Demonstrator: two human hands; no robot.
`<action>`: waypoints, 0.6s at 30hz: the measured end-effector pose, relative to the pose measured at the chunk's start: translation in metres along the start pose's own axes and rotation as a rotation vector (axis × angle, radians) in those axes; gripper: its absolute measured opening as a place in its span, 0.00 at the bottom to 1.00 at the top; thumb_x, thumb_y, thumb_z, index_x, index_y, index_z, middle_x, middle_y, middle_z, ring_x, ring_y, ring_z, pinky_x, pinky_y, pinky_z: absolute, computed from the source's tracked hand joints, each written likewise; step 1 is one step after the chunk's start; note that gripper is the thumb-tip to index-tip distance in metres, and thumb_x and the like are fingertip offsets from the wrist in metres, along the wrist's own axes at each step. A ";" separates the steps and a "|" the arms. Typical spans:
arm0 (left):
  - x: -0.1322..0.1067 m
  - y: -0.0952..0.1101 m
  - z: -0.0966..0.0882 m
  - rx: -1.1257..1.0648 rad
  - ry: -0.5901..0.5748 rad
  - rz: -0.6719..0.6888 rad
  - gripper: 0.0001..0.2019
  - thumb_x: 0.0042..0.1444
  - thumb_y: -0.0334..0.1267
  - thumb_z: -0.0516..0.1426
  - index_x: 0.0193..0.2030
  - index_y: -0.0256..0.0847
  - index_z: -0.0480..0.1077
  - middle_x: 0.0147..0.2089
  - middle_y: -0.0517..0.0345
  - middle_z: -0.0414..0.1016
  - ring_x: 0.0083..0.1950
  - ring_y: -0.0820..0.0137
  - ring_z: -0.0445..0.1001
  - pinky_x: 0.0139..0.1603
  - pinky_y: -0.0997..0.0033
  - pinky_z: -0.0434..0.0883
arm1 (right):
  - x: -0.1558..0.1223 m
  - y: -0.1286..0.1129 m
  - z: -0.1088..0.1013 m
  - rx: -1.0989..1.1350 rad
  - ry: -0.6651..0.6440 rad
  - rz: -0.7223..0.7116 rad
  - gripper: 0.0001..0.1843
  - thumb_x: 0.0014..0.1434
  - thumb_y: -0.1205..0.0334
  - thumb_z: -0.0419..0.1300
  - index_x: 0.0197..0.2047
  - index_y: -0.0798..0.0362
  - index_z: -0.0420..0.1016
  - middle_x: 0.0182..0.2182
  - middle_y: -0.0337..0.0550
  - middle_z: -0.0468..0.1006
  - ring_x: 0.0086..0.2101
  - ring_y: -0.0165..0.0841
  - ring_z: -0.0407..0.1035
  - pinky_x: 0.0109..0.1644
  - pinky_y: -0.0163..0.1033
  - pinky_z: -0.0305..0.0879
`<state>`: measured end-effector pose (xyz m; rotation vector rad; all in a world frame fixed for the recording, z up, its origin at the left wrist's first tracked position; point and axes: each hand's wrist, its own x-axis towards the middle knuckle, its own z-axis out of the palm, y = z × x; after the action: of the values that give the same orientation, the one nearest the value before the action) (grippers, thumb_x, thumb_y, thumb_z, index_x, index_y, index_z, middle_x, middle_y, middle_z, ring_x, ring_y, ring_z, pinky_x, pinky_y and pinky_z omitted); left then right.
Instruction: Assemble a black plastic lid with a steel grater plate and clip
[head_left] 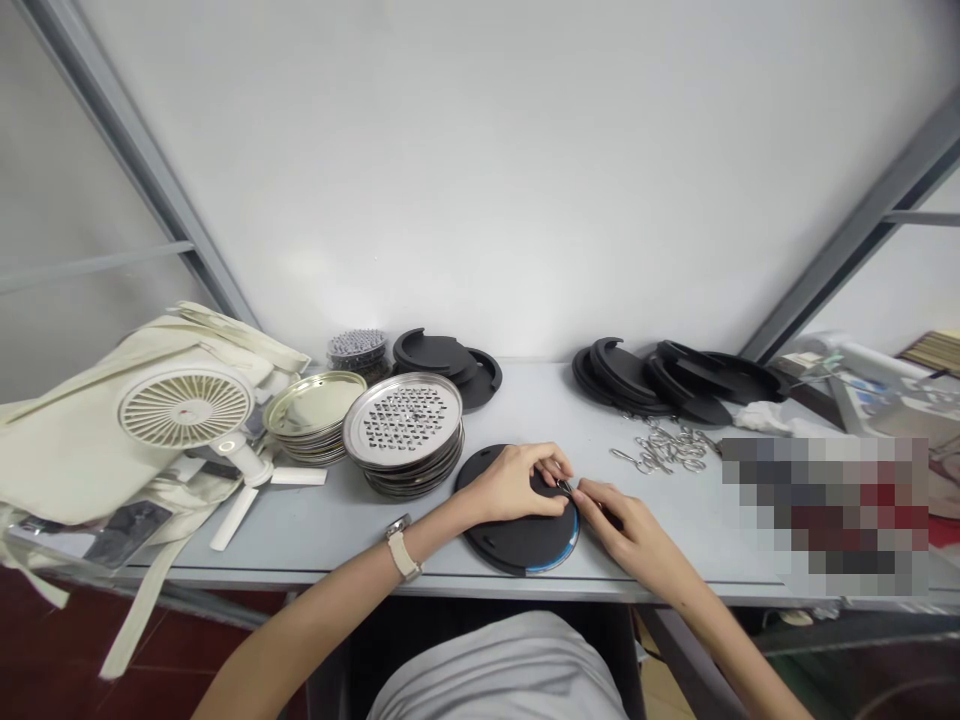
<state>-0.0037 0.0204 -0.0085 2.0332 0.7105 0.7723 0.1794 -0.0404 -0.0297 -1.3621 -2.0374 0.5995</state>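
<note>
A round black disc (517,540) with a blue rim lies flat on the grey table (330,520) right in front of me. My left hand (519,482) rests on top of it, fingers curled and pinching at its right edge. My right hand (619,520) meets it there, fingertips pinched on a small metal clip (566,488) at the disc's rim. A watch sits on my left wrist.
Left of the disc stand a stack of perforated metal plates (403,425) and a stack of plain metal plates (313,405). Black discs (446,358) and more black discs (660,375) lie along the wall. Loose metal clips (664,447), a white fan (187,405) and a cloth bag are nearby.
</note>
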 end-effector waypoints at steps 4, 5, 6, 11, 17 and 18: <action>0.000 0.001 -0.001 -0.010 -0.009 -0.002 0.14 0.42 0.28 0.61 0.40 0.39 0.71 0.36 0.60 0.76 0.38 0.73 0.73 0.40 0.76 0.67 | -0.001 0.001 0.001 -0.003 0.007 0.006 0.17 0.67 0.56 0.44 0.28 0.50 0.61 0.23 0.37 0.69 0.28 0.33 0.64 0.33 0.35 0.60; 0.000 0.001 -0.001 -0.006 -0.011 -0.009 0.14 0.43 0.28 0.61 0.40 0.39 0.71 0.36 0.60 0.76 0.38 0.73 0.73 0.40 0.76 0.67 | -0.001 0.001 0.001 -0.004 0.009 0.007 0.17 0.67 0.56 0.44 0.27 0.50 0.61 0.23 0.37 0.68 0.27 0.33 0.64 0.33 0.35 0.59; 0.000 0.001 -0.001 0.000 -0.012 -0.018 0.14 0.43 0.28 0.61 0.39 0.39 0.71 0.36 0.60 0.76 0.38 0.73 0.73 0.40 0.76 0.67 | -0.001 0.001 0.001 -0.005 0.011 0.008 0.17 0.67 0.56 0.44 0.27 0.50 0.61 0.23 0.37 0.68 0.27 0.33 0.64 0.33 0.35 0.59; 0.000 0.002 -0.001 0.010 -0.016 -0.028 0.13 0.43 0.28 0.61 0.39 0.39 0.71 0.36 0.59 0.76 0.38 0.73 0.74 0.40 0.76 0.67 | -0.001 0.001 0.001 0.009 0.016 0.019 0.18 0.67 0.55 0.45 0.26 0.51 0.60 0.22 0.36 0.66 0.26 0.32 0.62 0.30 0.35 0.58; 0.000 0.001 -0.001 0.004 -0.022 -0.038 0.13 0.44 0.29 0.61 0.40 0.39 0.72 0.36 0.59 0.77 0.38 0.73 0.74 0.40 0.76 0.67 | -0.002 0.010 0.003 0.067 0.022 0.063 0.19 0.67 0.53 0.45 0.25 0.50 0.55 0.21 0.32 0.57 0.24 0.29 0.56 0.29 0.33 0.54; 0.000 0.001 -0.001 0.001 -0.027 -0.037 0.14 0.44 0.29 0.61 0.40 0.39 0.72 0.36 0.59 0.77 0.38 0.73 0.74 0.40 0.76 0.67 | -0.002 0.011 0.003 0.074 0.028 0.065 0.19 0.67 0.52 0.45 0.25 0.50 0.54 0.21 0.32 0.56 0.24 0.29 0.55 0.28 0.33 0.54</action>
<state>-0.0047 0.0203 -0.0068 2.0220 0.7316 0.7218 0.1856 -0.0382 -0.0397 -1.3898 -1.9353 0.6740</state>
